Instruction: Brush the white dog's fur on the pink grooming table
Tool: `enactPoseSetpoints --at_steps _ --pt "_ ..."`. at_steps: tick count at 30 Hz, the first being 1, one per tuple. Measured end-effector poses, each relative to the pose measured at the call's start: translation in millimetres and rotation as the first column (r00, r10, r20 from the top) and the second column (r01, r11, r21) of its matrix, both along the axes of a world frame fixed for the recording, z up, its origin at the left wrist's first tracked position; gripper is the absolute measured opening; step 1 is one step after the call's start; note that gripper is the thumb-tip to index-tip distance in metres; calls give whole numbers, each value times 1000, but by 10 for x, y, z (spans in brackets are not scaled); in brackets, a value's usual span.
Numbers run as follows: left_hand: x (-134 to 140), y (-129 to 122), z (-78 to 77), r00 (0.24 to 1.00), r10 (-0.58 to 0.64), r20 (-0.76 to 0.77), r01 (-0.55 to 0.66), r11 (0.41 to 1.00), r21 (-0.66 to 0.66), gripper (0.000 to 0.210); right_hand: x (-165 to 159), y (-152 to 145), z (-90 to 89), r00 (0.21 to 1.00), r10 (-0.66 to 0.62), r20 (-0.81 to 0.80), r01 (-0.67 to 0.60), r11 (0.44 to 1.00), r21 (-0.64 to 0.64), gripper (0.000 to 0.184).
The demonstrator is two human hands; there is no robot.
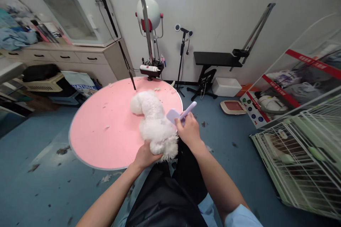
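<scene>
1. Small white dog (154, 122): fluffy, curly coat, clean and evenly white. It lies low on the round pink counter (106, 127), on the near right part of the top, body running from mid-counter toward the near edge.
2. Its rear end sits right at the counter's near rim, where the left hand (145, 156) cups it from below and behind, in contact with the coat.
3. Its head cannot be made out; the far end shows as a rounded white mass.
4. Lilac brush (179, 114): flat pale-purple head, slim handle angled up and to the right. The right hand (189, 131) grips it, head just beside the dog's right flank.
</scene>
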State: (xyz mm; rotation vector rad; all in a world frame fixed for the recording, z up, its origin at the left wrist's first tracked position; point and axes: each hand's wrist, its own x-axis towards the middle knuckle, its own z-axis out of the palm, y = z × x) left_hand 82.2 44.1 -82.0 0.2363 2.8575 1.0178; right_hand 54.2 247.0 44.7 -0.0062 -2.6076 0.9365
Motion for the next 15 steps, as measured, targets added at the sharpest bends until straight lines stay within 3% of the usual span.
enactPoseSetpoints --at_steps 3,4,7,11,12,15 --pt "17 9 0 1000 13 11 -13 999 -42 71 28 22 -39 970 202 132 -208 978 28 16" --pt "24 9 1 1000 21 14 -20 998 -52 72 36 27 -50 973 182 142 -190 981 48 16" --pt "46 1 -3 1000 26 11 -25 998 -58 74 73 40 -68 999 -39 16 38 998 42 18" --pt "58 -1 -10 999 49 19 -47 997 -67 73 149 61 -94 964 215 159 -216 976 -13 16" --pt "59 5 -7 998 54 19 -52 996 -67 72 163 70 -105 969 185 161 -188 982 3 16" --pt "72 42 21 998 59 15 -58 997 -60 71 181 111 -162 996 -82 27 82 997 -16 17"
